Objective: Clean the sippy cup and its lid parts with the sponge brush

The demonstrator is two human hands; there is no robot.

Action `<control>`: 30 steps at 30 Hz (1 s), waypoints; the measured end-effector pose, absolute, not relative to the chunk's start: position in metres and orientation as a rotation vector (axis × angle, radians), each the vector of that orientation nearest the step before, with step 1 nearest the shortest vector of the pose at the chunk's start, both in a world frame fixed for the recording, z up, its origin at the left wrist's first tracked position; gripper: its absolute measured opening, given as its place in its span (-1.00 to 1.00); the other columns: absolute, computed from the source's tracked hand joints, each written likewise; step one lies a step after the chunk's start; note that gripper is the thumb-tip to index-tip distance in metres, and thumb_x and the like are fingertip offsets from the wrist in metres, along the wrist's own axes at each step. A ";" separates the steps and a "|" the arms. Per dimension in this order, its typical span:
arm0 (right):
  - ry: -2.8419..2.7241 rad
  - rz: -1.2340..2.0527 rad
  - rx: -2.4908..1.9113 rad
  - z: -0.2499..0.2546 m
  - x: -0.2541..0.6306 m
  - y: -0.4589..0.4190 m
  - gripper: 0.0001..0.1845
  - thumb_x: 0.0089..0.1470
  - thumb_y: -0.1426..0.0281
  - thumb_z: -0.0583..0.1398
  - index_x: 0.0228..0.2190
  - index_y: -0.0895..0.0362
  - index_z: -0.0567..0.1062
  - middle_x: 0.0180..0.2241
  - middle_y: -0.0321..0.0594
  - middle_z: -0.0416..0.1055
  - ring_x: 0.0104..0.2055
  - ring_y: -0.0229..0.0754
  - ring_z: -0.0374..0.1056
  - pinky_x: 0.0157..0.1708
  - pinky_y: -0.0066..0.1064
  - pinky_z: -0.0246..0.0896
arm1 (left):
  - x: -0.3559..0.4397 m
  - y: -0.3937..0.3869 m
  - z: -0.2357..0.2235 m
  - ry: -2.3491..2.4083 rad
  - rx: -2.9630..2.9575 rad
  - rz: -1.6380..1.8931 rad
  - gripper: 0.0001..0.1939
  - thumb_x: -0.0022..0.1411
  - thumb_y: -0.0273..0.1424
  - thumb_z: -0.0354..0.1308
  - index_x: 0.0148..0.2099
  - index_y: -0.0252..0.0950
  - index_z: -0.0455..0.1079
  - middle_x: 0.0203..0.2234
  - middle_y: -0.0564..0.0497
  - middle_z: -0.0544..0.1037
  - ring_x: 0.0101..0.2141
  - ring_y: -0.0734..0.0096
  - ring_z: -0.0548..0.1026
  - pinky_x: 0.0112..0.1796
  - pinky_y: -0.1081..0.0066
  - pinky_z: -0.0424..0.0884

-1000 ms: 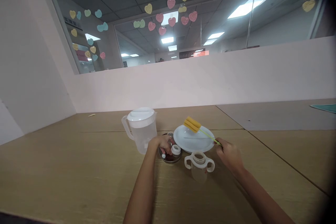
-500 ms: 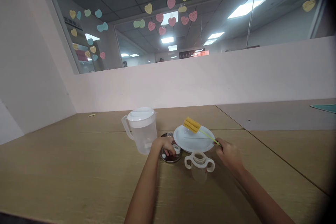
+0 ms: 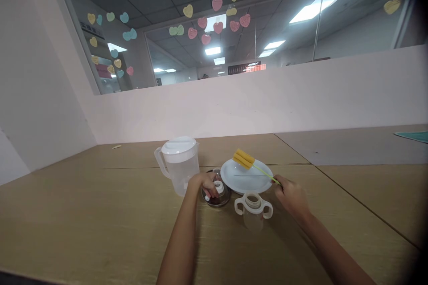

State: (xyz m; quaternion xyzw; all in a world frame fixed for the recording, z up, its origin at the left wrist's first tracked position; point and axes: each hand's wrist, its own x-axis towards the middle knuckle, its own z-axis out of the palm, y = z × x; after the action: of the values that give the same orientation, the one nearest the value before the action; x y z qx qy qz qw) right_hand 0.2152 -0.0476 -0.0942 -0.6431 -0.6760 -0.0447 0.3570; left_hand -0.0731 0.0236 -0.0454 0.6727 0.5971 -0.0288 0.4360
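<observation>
My left hand point(image 3: 206, 183) reaches over a round metal tray point(image 3: 219, 205), its fingers closed on a white ring-shaped bottle cap point(image 3: 218, 185). Small clear and white pieces lie beside it in the tray, partly hidden by the hand. My right hand point(image 3: 290, 193) grips the green handle of a yellow sponge brush point(image 3: 244, 159). The sponge head is over a white oval plate point(image 3: 234, 187), where a thin straight stick or wire also lies. Between my hands stands a clear baby bottle point(image 3: 253, 216) with two white handles and an uncovered mouth.
A clear lidded pitcher point(image 3: 180, 167) stands left of the tray, close to my left hand. The wooden table point(image 3: 100, 218) meets a pale wall point(image 3: 234, 107) at the back. A teal item point(image 3: 413, 136) lies at the far right, and a small flat yellowish piece point(image 3: 117, 147) at the far left.
My left hand has shifted slightly left within the tray, and the white cap has moved left with it. My right hand and the sponge brush stay nearly still.
</observation>
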 end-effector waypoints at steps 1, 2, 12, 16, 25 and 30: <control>-1.749 -0.105 -1.659 -0.093 0.215 -0.048 -0.66 -0.07 0.54 -0.02 -0.33 0.15 0.49 -0.42 -0.16 0.51 -0.49 -0.25 0.30 -0.52 -0.47 -0.12 | -0.074 0.024 -0.045 1.503 1.668 -0.083 -0.42 -0.33 -0.58 0.36 -0.17 -0.31 0.25 -0.51 0.06 0.53 -0.50 0.38 0.53 -0.51 0.46 0.50; -1.752 -0.092 -1.663 -0.093 0.215 -0.049 -0.66 -0.07 0.54 -0.03 -0.33 0.15 0.49 -0.41 -0.16 0.51 -0.48 -0.25 0.30 -0.51 -0.48 -0.11 | -0.075 0.024 -0.045 1.518 1.662 -0.095 -0.45 -0.32 -0.56 0.37 -0.20 -0.32 0.27 -0.53 0.05 0.53 -0.51 0.38 0.53 -0.51 0.46 0.50; -1.770 -0.089 -1.702 -0.090 0.212 -0.050 -0.66 -0.06 0.55 -0.02 -0.32 0.15 0.49 -0.39 -0.16 0.51 -0.46 -0.26 0.31 -0.52 -0.48 -0.13 | -0.072 0.031 -0.051 1.523 1.692 -0.116 -0.69 -0.27 -0.43 0.37 -0.43 -0.38 0.34 -0.60 0.02 0.52 -0.48 0.35 0.54 -0.47 0.47 0.47; -1.774 -0.103 -1.705 -0.090 0.213 -0.050 -0.65 -0.05 0.54 -0.02 -0.32 0.13 0.50 -0.40 -0.19 0.51 -0.48 -0.27 0.30 -0.53 -0.49 -0.13 | -0.072 0.034 -0.056 1.489 1.667 -0.109 -0.71 -0.26 -0.43 0.37 -0.46 -0.38 0.34 -0.60 0.01 0.52 -0.45 0.32 0.56 -0.42 0.42 0.49; -1.789 -0.094 -1.717 -0.090 0.213 -0.050 -0.65 -0.07 0.55 -0.01 -0.32 0.12 0.51 -0.40 -0.19 0.51 -0.48 -0.27 0.31 -0.53 -0.49 -0.13 | -0.071 0.037 -0.060 1.460 1.646 -0.078 -0.71 -0.24 -0.44 0.36 -0.43 -0.35 0.33 -0.65 0.06 0.51 -0.48 0.33 0.56 -0.45 0.41 0.50; -1.791 -0.065 -1.728 -0.090 0.212 -0.051 -0.66 -0.04 0.54 -0.02 -0.32 0.12 0.50 -0.40 -0.18 0.51 -0.46 -0.25 0.32 -0.53 -0.49 -0.13 | -0.071 0.036 -0.061 1.498 1.641 -0.095 -0.76 -0.17 -0.43 0.32 -0.44 -0.37 0.33 -0.66 0.03 0.49 -0.49 0.34 0.55 -0.44 0.42 0.51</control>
State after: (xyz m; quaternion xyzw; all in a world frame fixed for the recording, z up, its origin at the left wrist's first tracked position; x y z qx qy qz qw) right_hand 0.2123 -0.0506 -0.0898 -0.6575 -0.6815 -0.0246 0.3203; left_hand -0.0705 0.0364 -0.0606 0.6617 0.6037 -0.0385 0.4430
